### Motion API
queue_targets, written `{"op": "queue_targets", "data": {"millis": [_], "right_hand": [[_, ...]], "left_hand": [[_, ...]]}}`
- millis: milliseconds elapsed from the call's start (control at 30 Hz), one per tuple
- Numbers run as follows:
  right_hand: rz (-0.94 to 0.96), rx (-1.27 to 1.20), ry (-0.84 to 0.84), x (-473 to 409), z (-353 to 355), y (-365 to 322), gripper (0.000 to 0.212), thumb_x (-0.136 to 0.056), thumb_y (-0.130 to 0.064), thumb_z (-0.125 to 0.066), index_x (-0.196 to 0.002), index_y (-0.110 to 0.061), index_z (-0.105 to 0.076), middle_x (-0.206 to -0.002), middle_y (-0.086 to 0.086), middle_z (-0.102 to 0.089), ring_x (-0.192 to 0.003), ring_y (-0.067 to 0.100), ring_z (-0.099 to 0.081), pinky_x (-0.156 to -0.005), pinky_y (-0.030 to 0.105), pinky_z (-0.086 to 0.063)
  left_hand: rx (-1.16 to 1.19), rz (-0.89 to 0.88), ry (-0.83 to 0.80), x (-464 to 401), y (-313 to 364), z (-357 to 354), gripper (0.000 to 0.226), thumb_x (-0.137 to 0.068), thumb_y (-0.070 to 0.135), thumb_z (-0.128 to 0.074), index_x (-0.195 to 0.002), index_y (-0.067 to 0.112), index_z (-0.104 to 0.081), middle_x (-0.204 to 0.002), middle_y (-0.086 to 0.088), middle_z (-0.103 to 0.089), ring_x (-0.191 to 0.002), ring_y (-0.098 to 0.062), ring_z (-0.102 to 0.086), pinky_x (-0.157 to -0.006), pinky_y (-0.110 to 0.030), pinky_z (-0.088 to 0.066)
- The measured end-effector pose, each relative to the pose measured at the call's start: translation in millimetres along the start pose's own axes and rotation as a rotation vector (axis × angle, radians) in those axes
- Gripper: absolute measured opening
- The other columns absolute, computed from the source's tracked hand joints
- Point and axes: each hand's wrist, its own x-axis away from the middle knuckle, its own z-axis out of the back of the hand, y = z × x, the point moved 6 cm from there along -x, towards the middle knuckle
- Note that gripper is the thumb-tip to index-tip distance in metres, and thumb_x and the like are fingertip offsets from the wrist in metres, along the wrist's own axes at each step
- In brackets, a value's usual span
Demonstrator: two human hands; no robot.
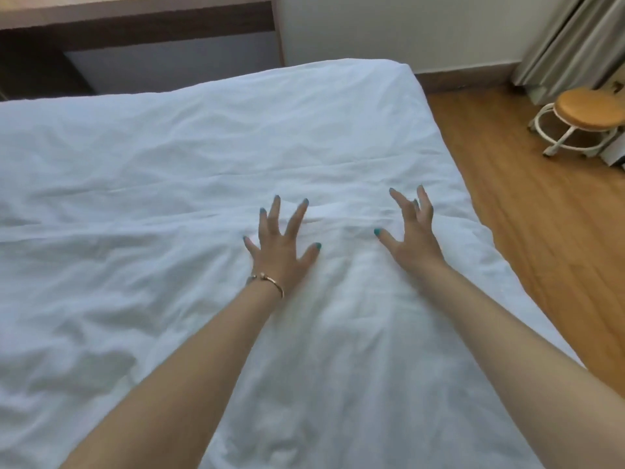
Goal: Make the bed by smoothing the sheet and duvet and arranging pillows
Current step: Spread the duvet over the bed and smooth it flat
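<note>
A white, wrinkled duvet [176, 170] covers the whole bed, with creases running across its middle. My left hand [279, 248] lies palm down on it near the centre, fingers spread wide, a thin bracelet at the wrist. My right hand [414, 236] rests on the cloth a little to the right, fingers apart and slightly raised, close to the bed's right edge. Neither hand holds anything. No pillows are in view.
A wooden desk [135, 15] stands beyond the far edge of the bed. Wooden floor [527, 211] runs along the right side. A round stool [585, 120] with a white frame stands at the far right, near a grey curtain [575, 38].
</note>
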Motion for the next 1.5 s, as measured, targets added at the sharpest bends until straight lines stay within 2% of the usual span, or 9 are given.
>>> {"op": "queue_targets", "data": {"millis": [167, 333, 433, 533, 633, 833, 1000, 1200, 1500], "right_hand": [[-0.044, 0.674, -0.342, 16, -28, 70, 0.053, -0.092, -0.068, -0.012, -0.141, -0.063, 0.009, -0.160, -0.016, 0.016, -0.148, 0.020, 0.016, -0.114, 0.059, 0.007], [-0.092, 0.718, -0.401, 4, -40, 78, 0.057, -0.091, -0.070, -0.009, -0.137, -0.062, 0.023, -0.155, -0.017, 0.030, -0.145, 0.020, 0.025, -0.112, 0.061, 0.012], [-0.148, 0.432, -0.495, -3, -31, 73, 0.056, -0.096, -0.060, -0.031, -0.146, -0.058, -0.006, -0.160, -0.017, 0.010, -0.148, 0.016, 0.016, -0.115, 0.055, 0.009], [-0.244, -0.217, -0.139, -11, 31, 80, 0.038, -0.097, -0.024, -0.052, -0.135, -0.027, -0.055, -0.146, -0.005, -0.046, -0.139, 0.016, -0.035, -0.113, 0.031, -0.027], [-0.339, -0.030, 0.245, 4, 101, 123, 0.034, -0.096, -0.013, -0.042, -0.125, -0.020, -0.060, -0.128, 0.006, -0.055, -0.119, 0.025, -0.052, -0.097, 0.034, -0.042], [-0.627, -0.033, 0.129, -3, 124, 214, 0.053, -0.093, -0.005, -0.033, -0.140, -0.028, -0.044, -0.137, 0.005, -0.051, -0.105, 0.033, -0.059, -0.089, 0.042, -0.052], [-0.436, -0.244, 0.032, -34, 102, 215, 0.042, -0.097, -0.008, -0.051, -0.139, -0.013, -0.046, -0.131, 0.007, -0.055, -0.118, 0.024, -0.054, -0.094, 0.022, -0.039], [-0.473, -0.107, -0.111, -41, 102, 241, 0.029, -0.095, -0.020, -0.059, -0.068, -0.015, -0.050, -0.063, 0.004, -0.057, -0.059, 0.021, -0.059, -0.069, 0.040, -0.051], [-0.382, 0.242, 0.225, -84, 161, 199, 0.007, -0.090, -0.010, -0.052, -0.092, -0.010, -0.059, -0.100, 0.012, -0.060, -0.085, 0.029, -0.057, -0.070, 0.032, -0.041]], "left_hand": [[-0.281, 0.041, -0.233, 42, 9, -82, 0.082, -0.068, 0.093, -0.010, -0.138, 0.062, 0.020, -0.154, 0.009, 0.035, -0.138, -0.034, 0.037, -0.100, -0.076, 0.011], [-0.381, 0.137, -0.356, 24, 10, -88, 0.082, -0.068, 0.093, -0.006, -0.134, 0.060, 0.029, -0.148, 0.007, 0.044, -0.137, -0.035, 0.038, -0.098, -0.077, 0.009], [-0.349, 0.213, -0.332, 25, 53, -78, 0.073, -0.090, 0.070, -0.018, -0.148, 0.042, 0.016, -0.160, -0.001, 0.022, -0.144, -0.032, 0.025, -0.104, -0.075, 0.001], [-0.133, 0.064, -0.295, 31, 139, -93, 0.073, -0.091, 0.068, -0.023, -0.152, 0.038, 0.002, -0.162, -0.001, 0.009, -0.145, -0.027, 0.023, -0.105, -0.074, 0.004], [-0.226, -0.125, -0.350, 45, 186, -136, 0.073, -0.081, 0.081, -0.015, -0.143, 0.056, 0.013, -0.159, 0.001, 0.024, -0.139, -0.032, 0.035, -0.098, -0.076, 0.013], [-0.332, -0.124, -0.134, 42, 175, -180, 0.069, -0.083, 0.075, -0.012, -0.144, 0.055, 0.014, -0.159, 0.001, 0.024, -0.142, -0.032, 0.031, -0.099, -0.077, 0.010], [-0.393, -0.132, -0.076, 35, 167, -198, 0.070, -0.084, 0.070, -0.024, -0.149, 0.047, -0.014, -0.163, -0.006, -0.001, -0.147, -0.039, 0.007, -0.098, -0.081, 0.000], [-0.395, -0.153, -0.054, 30, 165, -206, 0.071, -0.086, 0.069, -0.023, -0.151, 0.044, -0.011, -0.162, -0.008, 0.001, -0.146, -0.040, 0.009, -0.097, -0.081, 0.002], [-0.307, -0.165, -0.008, 31, 165, -201, 0.080, -0.086, 0.066, -0.025, -0.154, 0.025, -0.017, -0.162, -0.009, -0.003, -0.148, -0.038, 0.002, -0.100, -0.079, 0.001]]}}
